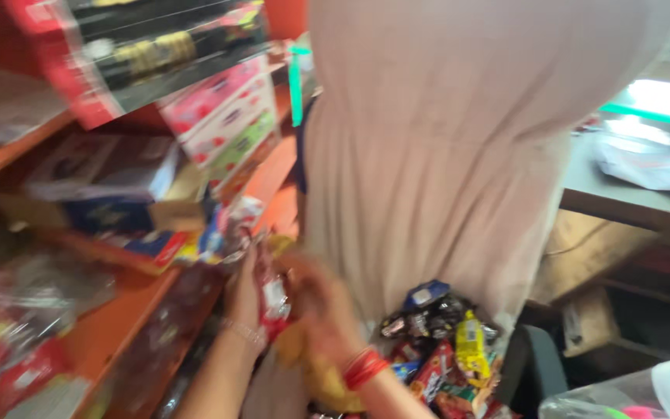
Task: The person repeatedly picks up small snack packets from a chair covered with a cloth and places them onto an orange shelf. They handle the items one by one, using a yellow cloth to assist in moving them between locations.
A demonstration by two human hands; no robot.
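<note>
The view is heavily blurred by motion. The left hand (pixel 243 291), with a thin bracelet at the wrist, is raised beside the front edge of an orange shelf (pixel 129 306). The right hand (pixel 321 299), with red bangles (pixel 364 366) at the wrist, is just beside it. Between the two hands sits a small red and white packet (pixel 273 299), and both hands touch it. The left fingers appear wrapped on the packet; blur prevents confirming how the right fingers are set, so their state cannot be told.

Directly below the right forearm lies a heap of wrapped sweets (pixel 436 349) in red, yellow, blue and dark wrappers. A yellow packet (pixel 471 345) stands out near its right side.

On the shelves to the left are a blue box (pixel 110 213), stacked pink and green cartons (pixel 222 124) and a large red and black box (pixel 149 54) above them.

A second person in a pale beige garment (pixel 443 140) stands right behind the hands. A grey worktop (pixel 630 198) with papers (pixel 645 159) is at the right.
</note>
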